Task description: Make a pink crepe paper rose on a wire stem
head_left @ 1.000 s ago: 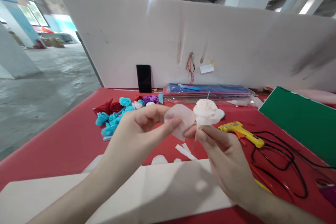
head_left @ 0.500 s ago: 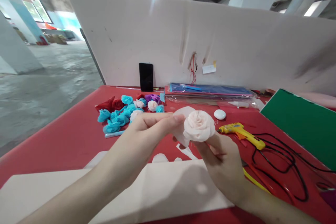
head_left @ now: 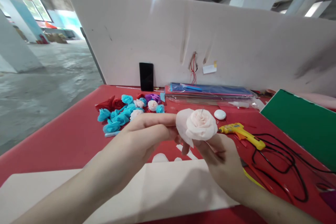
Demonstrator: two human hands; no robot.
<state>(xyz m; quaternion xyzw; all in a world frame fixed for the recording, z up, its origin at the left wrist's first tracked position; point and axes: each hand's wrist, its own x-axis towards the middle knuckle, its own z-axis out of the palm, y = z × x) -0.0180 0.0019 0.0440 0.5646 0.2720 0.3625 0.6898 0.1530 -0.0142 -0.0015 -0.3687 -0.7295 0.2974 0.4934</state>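
Note:
A pale pink crepe paper rose point(head_left: 201, 124) is held up in front of me, a short wire tip showing at its centre. My right hand point(head_left: 219, 154) is closed around its base from below; the part inside the fingers is hidden. On the rose's left side a loose-edged pale petal point(head_left: 182, 122) stands out. My left hand point(head_left: 149, 131) is closed at that petal, with the index finger at its left edge and other fingertips curled behind and below it. Under both hands lies a sheet of pale pink paper point(head_left: 162, 192).
Blue, red, purple and pale paper flowers point(head_left: 123, 115) are heaped at left. A yellow glue gun point(head_left: 243, 134) with a black cord lies at right, near a white oval object point(head_left: 219, 114) and a green board point(head_left: 304, 126). Behind are a phone point(head_left: 146, 77) and wrapped paper packs point(head_left: 210, 90).
My left thumb has come off the front of the petal and moved down and left. The rose and petal have shifted slightly right.

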